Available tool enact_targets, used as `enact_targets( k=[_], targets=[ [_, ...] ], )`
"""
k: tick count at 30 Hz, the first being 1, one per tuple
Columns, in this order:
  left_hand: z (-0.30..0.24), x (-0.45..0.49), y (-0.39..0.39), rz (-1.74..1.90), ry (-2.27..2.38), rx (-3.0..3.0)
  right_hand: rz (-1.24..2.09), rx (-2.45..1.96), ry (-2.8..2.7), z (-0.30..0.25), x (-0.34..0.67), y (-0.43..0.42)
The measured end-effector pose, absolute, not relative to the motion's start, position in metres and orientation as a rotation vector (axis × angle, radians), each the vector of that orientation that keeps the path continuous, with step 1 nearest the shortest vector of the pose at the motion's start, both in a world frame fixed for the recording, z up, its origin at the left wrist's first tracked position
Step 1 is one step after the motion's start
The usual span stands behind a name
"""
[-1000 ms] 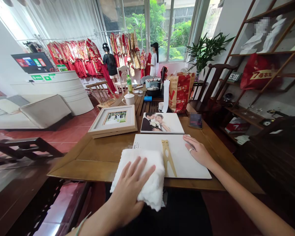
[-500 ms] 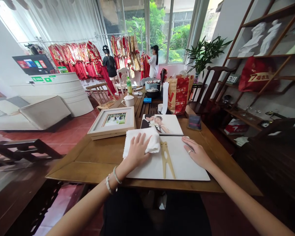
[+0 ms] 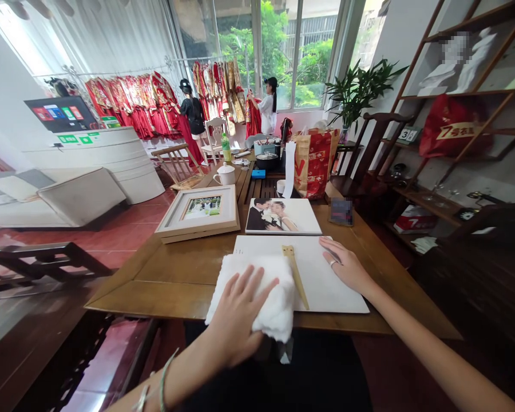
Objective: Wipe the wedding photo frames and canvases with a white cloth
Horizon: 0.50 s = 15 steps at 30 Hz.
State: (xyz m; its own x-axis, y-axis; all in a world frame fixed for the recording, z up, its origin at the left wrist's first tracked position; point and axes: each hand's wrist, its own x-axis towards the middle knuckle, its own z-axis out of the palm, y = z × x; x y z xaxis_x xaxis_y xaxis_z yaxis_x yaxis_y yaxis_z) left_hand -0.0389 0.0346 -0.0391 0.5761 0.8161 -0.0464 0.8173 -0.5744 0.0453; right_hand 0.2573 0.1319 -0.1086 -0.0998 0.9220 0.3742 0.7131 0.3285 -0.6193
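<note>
My left hand [image 3: 240, 306] presses a folded white towel [image 3: 278, 297] onto a flat white panel [image 3: 326, 280], its fingers stretched over the towel and its thumb at the near edge. Part of the towel hangs past the table's front edge. A pale yellow A-shaped piece [image 3: 297, 274] lies on the panel, its left leg covered by the towel. My right hand [image 3: 345, 264], wearing a ring, rests open and flat on the panel's right side. Beyond lie a photo panel of a couple [image 3: 283, 216] and a light wooden picture frame [image 3: 199, 210].
A dark phone-like object [image 3: 340, 212] lies right of the photo panel on the wooden table [image 3: 171, 274]. Farther back stand a lidded white mug [image 3: 225, 175], a paper bag [image 3: 315, 163] and a green bottle [image 3: 225, 149]. Two people are by the red garments [image 3: 133, 106].
My left hand has drawn the towel toward me, from the panel's upper left to its front edge. Small print now shows at the upper left. My right hand stays in place.
</note>
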Motion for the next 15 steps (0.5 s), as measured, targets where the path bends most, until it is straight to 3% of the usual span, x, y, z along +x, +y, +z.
enact_targets(
  k=[8,15],
  targets=[
    [-0.040,-0.016,0.127,-0.027,1.600,2.771,0.379,-1.450,-1.881,-0.105,0.258,0.131],
    [-0.040,-0.015,0.083,-0.036,1.574,2.757,0.374,-1.457,-1.881,-0.106,0.257,0.130]
  ],
)
